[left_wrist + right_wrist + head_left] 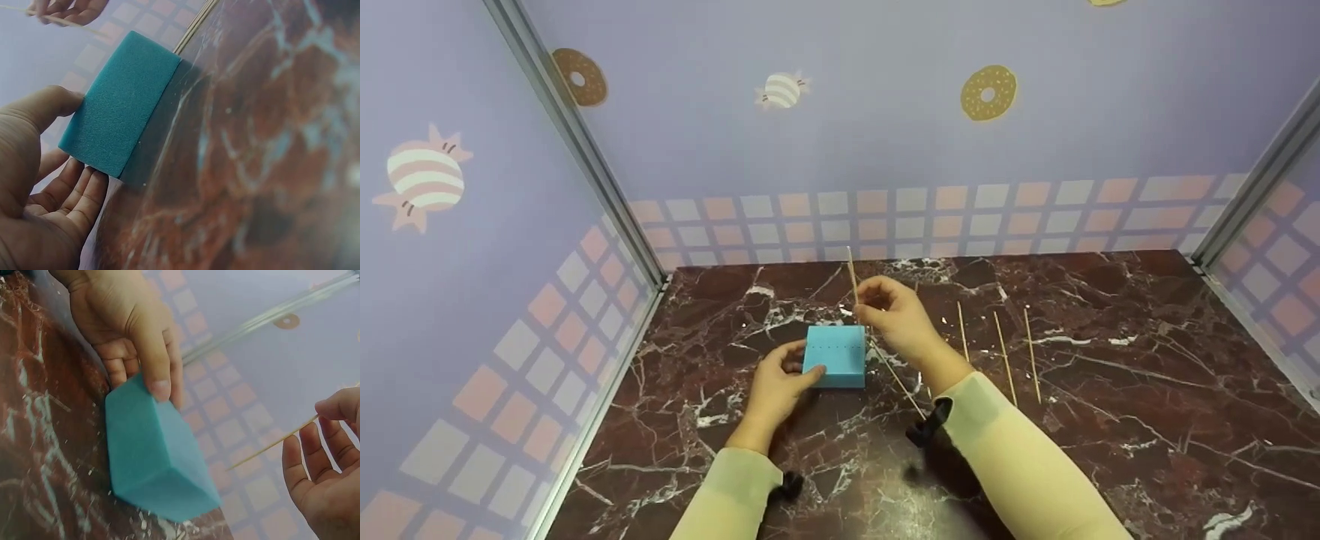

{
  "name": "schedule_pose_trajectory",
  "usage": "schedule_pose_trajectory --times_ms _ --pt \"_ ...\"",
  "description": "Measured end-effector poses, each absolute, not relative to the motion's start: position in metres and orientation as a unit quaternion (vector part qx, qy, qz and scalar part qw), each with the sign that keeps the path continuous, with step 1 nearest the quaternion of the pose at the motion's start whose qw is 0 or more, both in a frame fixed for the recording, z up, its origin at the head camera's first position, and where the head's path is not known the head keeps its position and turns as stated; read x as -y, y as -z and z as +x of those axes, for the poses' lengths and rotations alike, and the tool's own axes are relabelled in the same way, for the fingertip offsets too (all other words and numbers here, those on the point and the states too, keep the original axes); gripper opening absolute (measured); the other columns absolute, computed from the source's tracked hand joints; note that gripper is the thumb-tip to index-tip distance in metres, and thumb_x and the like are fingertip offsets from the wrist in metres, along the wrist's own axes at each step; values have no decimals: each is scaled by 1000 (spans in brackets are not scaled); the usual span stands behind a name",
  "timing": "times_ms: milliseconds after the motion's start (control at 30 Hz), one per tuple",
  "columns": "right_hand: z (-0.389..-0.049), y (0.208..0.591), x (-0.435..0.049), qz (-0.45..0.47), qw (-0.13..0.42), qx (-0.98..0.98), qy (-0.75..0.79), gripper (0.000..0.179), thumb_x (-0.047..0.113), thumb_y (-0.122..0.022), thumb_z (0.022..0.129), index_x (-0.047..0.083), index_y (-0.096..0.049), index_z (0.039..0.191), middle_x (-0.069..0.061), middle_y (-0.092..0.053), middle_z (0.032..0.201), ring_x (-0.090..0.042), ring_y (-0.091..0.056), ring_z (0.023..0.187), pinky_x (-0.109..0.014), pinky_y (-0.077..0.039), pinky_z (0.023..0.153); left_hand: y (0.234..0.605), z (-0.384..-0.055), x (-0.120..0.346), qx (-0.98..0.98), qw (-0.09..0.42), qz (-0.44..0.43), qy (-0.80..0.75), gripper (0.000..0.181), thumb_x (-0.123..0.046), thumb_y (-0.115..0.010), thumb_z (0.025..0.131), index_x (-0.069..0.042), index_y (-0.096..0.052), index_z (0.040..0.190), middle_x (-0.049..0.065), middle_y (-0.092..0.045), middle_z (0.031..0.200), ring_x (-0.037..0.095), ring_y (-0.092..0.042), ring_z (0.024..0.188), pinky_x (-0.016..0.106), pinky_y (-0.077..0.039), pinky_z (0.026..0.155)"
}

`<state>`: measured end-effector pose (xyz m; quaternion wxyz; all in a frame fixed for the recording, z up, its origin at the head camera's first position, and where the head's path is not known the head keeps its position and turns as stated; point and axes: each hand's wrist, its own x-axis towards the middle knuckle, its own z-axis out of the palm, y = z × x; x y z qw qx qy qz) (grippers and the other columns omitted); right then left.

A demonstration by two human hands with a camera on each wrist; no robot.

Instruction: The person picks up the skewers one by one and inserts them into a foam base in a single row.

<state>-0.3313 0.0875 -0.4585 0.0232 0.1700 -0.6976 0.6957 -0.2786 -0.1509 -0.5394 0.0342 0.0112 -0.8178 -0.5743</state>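
Note:
A blue foam block (835, 360) sits on the marble-patterned table, with a row of small dots across its top. My left hand (780, 381) holds its left side, thumb on the top edge and fingers against the side; the left wrist view shows the hand (56, 185) around the near end of the block (121, 104). In my right hand (894, 311) a thin wooden stick (852, 274) is pinched between thumb and fingers, close to upright at the block's back right. The right wrist view shows the stick's lower tip (232, 468) apart from the block (163, 455).
Several more thin sticks lie on the table right of the block: one slanted stick (900, 381) beside it, others (1005, 360) farther right, partly behind the right forearm. Small pale crumbs are scattered around. Patterned wall panels (840, 135) in metal frames enclose the table's back and sides.

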Motion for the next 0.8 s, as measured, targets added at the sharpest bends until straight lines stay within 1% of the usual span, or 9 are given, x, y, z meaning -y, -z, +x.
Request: schedule_pose_trajectory --times_ms 67,167,300,400,467,567,633,667,800 --pt "-333 455 -81 180 24 704 -686 20 -7 -74 99 0 -74 117 0 -70 100 -13 -67 90 -24 -57 79 539 -279 151 819 37 18 573 63 -23 -91 99 -6 -68 154 18 -76 134 27 -74 110 31 -59 80" --pt "-335 451 -74 189 20 709 -679 21 -7 -73 100 1 -74 120 -3 -71 104 -14 -67 93 -25 -59 83 538 -279 151 821 37 18 569 63 -24 -92 99 -7 -68 154 17 -76 136 27 -74 111 30 -60 80" --pt "-338 451 -66 197 9 706 -681 20 -9 -71 101 -1 -73 119 -8 -72 105 -14 -69 89 -30 -65 84 538 -281 150 819 32 11 573 63 -24 -92 98 -6 -68 154 17 -75 139 26 -75 113 31 -60 83" --pt "-340 456 -58 209 0 701 -682 20 -10 -72 102 -3 -72 120 -12 -72 108 -15 -70 88 -34 -68 85 539 -282 150 818 31 10 575 62 -23 -92 98 -6 -68 153 16 -75 141 26 -75 112 31 -61 83" --pt "-341 459 -52 217 -3 703 -677 20 -9 -73 102 -4 -72 121 -15 -73 110 -18 -72 90 -34 -68 86 539 -282 151 818 32 11 575 62 -22 -92 98 -6 -68 153 16 -75 142 26 -75 111 31 -61 82" --pt "-342 464 -45 226 0 705 -672 20 -8 -73 103 -4 -73 122 -20 -73 112 -27 -74 95 -34 -68 87 540 -282 151 817 36 10 575 62 -21 -92 98 -4 -68 152 18 -74 143 26 -75 111 30 -61 81" --pt "-343 466 -42 230 12 706 -670 18 -8 -74 103 -4 -74 120 -20 -73 109 -28 -74 95 -34 -68 87 539 -281 151 817 36 6 575 62 -22 -91 98 -3 -68 153 19 -74 144 26 -75 111 30 -61 82" --pt "-343 467 -40 229 20 705 -670 18 -9 -74 102 -4 -74 119 -17 -73 107 -26 -74 95 -35 -68 88 539 -281 151 817 36 4 575 63 -22 -91 98 -3 -67 153 19 -74 144 26 -75 111 30 -62 83" --pt "-346 470 -36 225 45 708 -668 16 -10 -74 101 -5 -74 116 -5 -72 97 -14 -70 90 -44 -69 90 538 -281 150 816 36 -2 577 64 -23 -91 99 -2 -67 153 20 -73 145 26 -77 111 31 -62 83"
